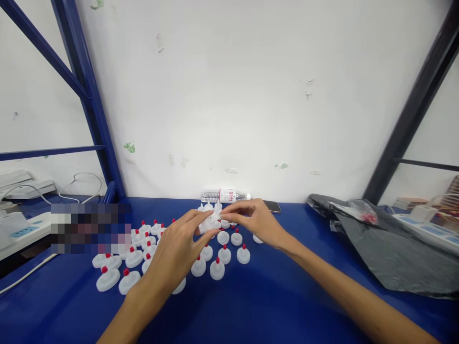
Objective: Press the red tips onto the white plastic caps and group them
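While fingers hold white plastic, a clear bag seemingly contains red pieces.

Hidden fingertips, covered caps, cropped edges
The left hand and its forearm cover some red-tipped white caps; fingers partly hide the white piece, its details blurred; whatever the right hand pinches is too small to tell; that hand hides part of the phone; the bottle has unreadable label print; pixelation masks a patch at left; the bottom edge cuts both forearms; the right edge crops the dark bag.
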Available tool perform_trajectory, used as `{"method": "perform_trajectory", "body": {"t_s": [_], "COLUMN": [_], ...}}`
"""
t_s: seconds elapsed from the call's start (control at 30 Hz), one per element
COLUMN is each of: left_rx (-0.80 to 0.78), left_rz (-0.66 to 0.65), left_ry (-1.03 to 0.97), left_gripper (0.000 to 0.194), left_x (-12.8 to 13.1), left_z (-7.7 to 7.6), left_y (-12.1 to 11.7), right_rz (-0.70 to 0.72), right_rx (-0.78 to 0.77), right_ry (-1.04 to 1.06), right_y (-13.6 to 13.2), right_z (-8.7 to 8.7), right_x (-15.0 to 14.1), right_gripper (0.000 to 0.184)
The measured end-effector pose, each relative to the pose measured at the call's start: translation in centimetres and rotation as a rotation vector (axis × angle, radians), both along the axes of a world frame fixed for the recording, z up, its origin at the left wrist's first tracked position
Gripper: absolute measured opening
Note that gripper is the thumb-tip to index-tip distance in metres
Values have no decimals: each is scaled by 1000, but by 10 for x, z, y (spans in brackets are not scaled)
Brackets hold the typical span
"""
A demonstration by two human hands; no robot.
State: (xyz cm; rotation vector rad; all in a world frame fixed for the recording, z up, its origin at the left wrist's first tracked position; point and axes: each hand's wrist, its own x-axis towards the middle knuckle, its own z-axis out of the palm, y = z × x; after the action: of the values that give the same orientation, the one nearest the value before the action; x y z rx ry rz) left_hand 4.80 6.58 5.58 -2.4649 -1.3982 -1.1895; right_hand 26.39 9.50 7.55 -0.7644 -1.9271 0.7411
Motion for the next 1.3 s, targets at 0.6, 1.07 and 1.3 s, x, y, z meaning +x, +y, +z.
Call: {"method": "perform_trajectory", "body": {"t_s": [0.6,1.07,1.3], "left_rx": [-35,145,248], "left_rz": [-27,44,160], "left_ry": [39,355,570], "left_gripper": [40,25,22], "left_x": [-1,-4,0], "left_z": [-6,-9,-4], "left_y": [3,2,-3], "right_rz": [38,38,8], "right_rx": [1,104,142], "right_ry": [6,-92,-178], "right_y": [-2,-8,-9], "right_z": [4,1,-4], "right_x": [0,-4,-7], "right_gripper": [21,12,11]}}
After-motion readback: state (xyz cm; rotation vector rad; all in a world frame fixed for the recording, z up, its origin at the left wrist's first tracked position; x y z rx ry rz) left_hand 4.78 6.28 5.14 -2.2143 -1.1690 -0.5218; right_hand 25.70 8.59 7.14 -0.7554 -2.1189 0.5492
